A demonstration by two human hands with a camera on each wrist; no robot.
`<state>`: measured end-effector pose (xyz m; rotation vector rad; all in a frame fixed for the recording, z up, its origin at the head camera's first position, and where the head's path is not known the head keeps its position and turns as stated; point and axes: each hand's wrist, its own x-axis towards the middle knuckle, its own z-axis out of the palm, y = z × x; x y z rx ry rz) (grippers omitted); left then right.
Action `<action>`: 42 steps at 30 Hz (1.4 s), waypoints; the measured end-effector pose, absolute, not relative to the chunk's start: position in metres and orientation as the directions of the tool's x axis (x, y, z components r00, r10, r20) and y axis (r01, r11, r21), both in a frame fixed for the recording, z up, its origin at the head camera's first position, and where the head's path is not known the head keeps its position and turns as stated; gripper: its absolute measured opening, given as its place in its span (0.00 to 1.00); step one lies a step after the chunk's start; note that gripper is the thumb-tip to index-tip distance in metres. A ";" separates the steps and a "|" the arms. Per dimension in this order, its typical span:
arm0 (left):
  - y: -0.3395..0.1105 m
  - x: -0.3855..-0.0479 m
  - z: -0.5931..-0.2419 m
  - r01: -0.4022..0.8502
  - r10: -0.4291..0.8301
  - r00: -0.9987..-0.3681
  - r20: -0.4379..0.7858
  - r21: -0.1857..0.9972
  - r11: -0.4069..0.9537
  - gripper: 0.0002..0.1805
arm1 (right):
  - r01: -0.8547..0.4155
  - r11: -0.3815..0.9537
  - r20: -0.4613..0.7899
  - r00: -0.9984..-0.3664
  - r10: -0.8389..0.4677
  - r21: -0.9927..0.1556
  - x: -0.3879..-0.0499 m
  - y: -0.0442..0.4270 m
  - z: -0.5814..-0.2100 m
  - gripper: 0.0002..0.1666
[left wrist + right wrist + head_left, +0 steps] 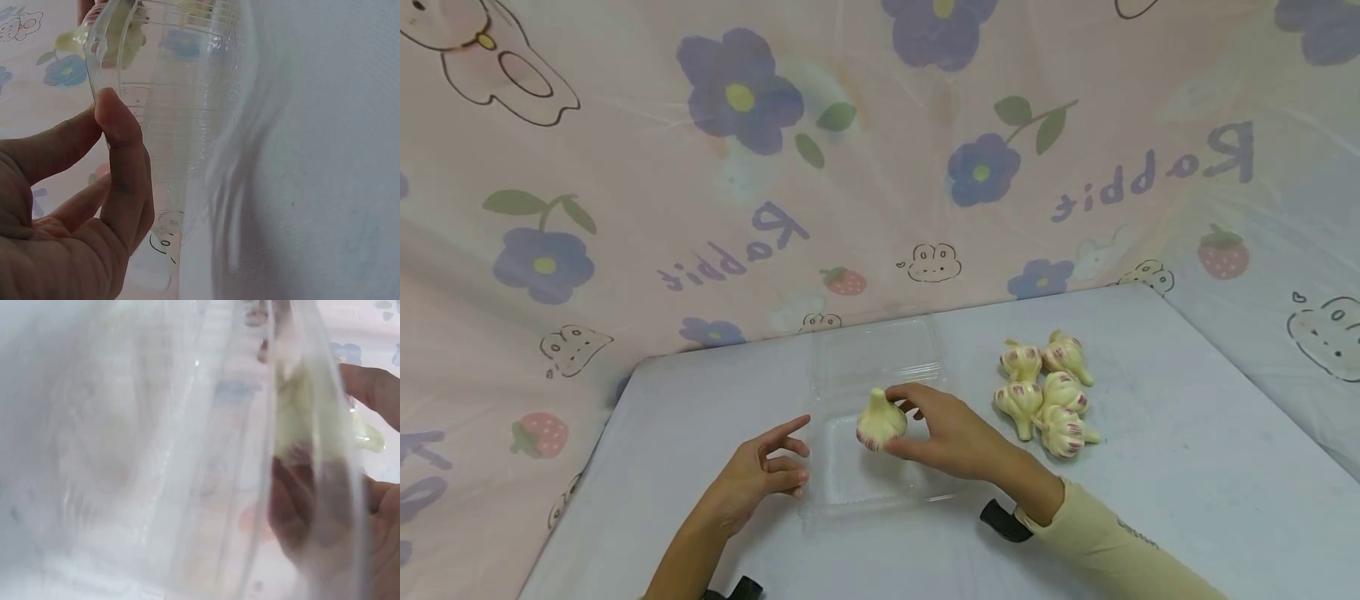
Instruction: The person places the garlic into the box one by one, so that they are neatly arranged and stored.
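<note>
My right hand [958, 433] grips a garlic bulb [880, 422], pale with purple streaks and its stem pointing up. The bulb is held above the near half of a clear plastic clamshell box [842, 492], which lies unfolded on the table. In the right wrist view, the bulb [300, 419] shows blurred through the clear wall. At the box's left edge is my left hand [752, 479]. In the left wrist view, thumb and a finger [122, 150] of that hand pinch the rim of the clear box [169, 112].
Several more garlic bulbs [1063, 392] lie clustered on the white table [1180, 500], right of the box. The box's lid half [880, 342] reaches toward the back edge. A printed curtain [880, 183] with flowers and rabbits hangs behind the table.
</note>
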<state>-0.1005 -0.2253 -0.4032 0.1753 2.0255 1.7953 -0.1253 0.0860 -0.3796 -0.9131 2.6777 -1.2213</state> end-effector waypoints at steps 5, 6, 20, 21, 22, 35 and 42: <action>-0.226 -0.100 -0.403 -0.177 0.376 -0.899 -0.224 0.972 0.155 0.46 | -0.483 0.513 0.163 -0.821 -0.546 -0.710 -0.127 0.073 -0.384 0.35; -0.226 -0.100 -0.403 -0.181 0.374 -0.899 -0.227 0.971 0.154 0.46 | -0.481 0.516 0.159 -0.822 -0.547 -0.709 -0.127 0.071 -0.385 0.35; -0.223 -0.101 -0.402 -0.207 0.390 -0.886 -0.250 0.967 0.149 0.46 | -0.411 0.543 0.102 -0.855 -0.509 -0.732 -0.134 0.034 -0.399 0.32; -0.222 -0.101 -0.402 -0.211 0.388 -0.886 -0.253 0.966 0.149 0.46 | -0.408 0.551 0.098 -0.857 -0.505 -0.729 -0.134 0.031 -0.400 0.32; -0.222 -0.101 -0.401 -0.216 0.384 -0.887 -0.257 0.965 0.146 0.46 | -0.407 0.559 0.094 -0.859 -0.503 -0.723 -0.134 0.028 -0.400 0.31; -0.224 -0.098 -0.403 -0.228 0.405 -0.878 -0.255 0.967 0.115 0.48 | -0.405 0.662 0.079 -0.882 -0.464 -0.631 -0.134 0.005 -0.412 0.31; -0.223 -0.100 -0.404 -0.224 0.396 -0.883 -0.250 0.968 0.111 0.49 | -0.393 0.692 0.121 -0.905 -0.407 -0.605 -0.137 0.004 -0.414 0.32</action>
